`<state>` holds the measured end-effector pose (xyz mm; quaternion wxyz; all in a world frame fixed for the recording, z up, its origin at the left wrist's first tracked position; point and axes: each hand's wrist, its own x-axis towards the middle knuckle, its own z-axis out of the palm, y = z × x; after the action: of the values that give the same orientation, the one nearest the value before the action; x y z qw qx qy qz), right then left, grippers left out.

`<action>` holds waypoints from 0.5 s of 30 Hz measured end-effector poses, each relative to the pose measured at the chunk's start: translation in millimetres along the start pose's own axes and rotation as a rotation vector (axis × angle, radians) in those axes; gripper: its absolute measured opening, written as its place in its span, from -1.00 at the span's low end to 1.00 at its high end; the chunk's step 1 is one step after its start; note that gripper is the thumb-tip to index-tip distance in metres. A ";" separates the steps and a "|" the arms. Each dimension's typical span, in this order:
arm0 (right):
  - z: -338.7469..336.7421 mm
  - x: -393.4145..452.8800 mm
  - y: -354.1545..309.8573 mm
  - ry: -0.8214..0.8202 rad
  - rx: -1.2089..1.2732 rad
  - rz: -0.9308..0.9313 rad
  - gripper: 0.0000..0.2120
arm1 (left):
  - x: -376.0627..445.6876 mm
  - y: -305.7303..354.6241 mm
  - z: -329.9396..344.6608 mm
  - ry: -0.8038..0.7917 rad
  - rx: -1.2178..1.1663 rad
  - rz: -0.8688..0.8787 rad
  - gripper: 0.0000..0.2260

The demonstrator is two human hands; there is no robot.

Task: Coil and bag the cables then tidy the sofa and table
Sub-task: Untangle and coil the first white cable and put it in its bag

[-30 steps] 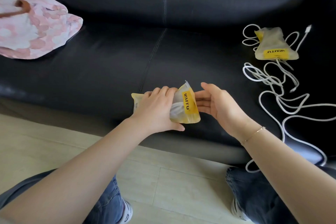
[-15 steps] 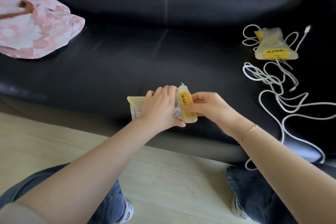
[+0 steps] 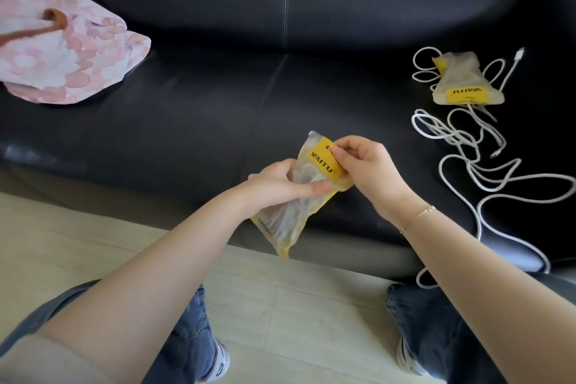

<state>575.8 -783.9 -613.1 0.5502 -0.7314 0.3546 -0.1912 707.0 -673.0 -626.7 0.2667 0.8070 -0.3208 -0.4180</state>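
A pink and white flowered cushion (image 3: 62, 62) lies at the far left, with a brown strap or handle (image 3: 46, 25) resting across its top; what the strap belongs to cannot be told. Along the near edge runs a pale tiled floor (image 3: 78, 243) with faint grout lines. On it stand two legs in blue jeans (image 3: 436, 337), each ending in a white shoe (image 3: 219, 365).

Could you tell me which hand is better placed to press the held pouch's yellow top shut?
Right. The right hand already pinches the yellow top strip of the pouch, while the left hand grips the body lower down, steadying it.
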 end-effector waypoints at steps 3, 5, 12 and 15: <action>-6.3 -2.5 -9.9 0.004 -0.074 -0.107 -0.86 | -11.4 5.3 0.5 -0.099 -0.262 0.046 -0.31; -11.4 -6.8 -16.4 -0.035 -0.090 -0.174 -0.87 | -17.7 7.7 0.6 -0.141 -0.394 0.083 -0.37; -27.7 -15.6 -29.7 -0.004 -0.083 -0.348 -0.87 | -36.6 28.1 -7.0 -0.035 -0.541 0.217 -0.66; -28.4 -15.2 -34.6 0.040 -0.056 -0.366 -0.89 | -40.4 37.8 -12.3 0.040 -0.563 0.238 -0.71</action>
<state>557.2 -786.8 -569.8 0.4787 -0.7947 0.2316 -0.2927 688.3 -665.7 -573.6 0.5332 0.6662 -0.2790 -0.4404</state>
